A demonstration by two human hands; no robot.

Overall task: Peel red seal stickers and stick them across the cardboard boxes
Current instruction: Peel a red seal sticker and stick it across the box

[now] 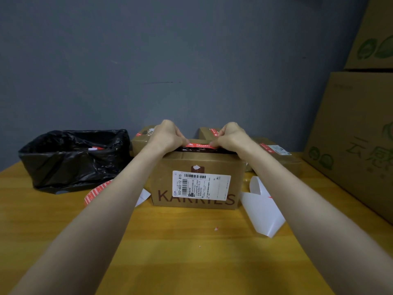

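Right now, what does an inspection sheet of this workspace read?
Surface: wooden table, small scraps on it.
Job's things: sticker held across the top of the box; sticker strip lying to its left.
Clutter: white backing sheets right of the box; bag-lined bin at left.
Grippers: left hand and right hand each pinch one end of the sticker.
Cables: nothing seen.
Surroundings: smaller boxes behind, red stickers on them; big cartons at right; grey wall.

Box (185,160) ctr on table (191,262); bin (74,158) left; backing sheet (261,209) right; other boxes (139,143) behind, prob. three.
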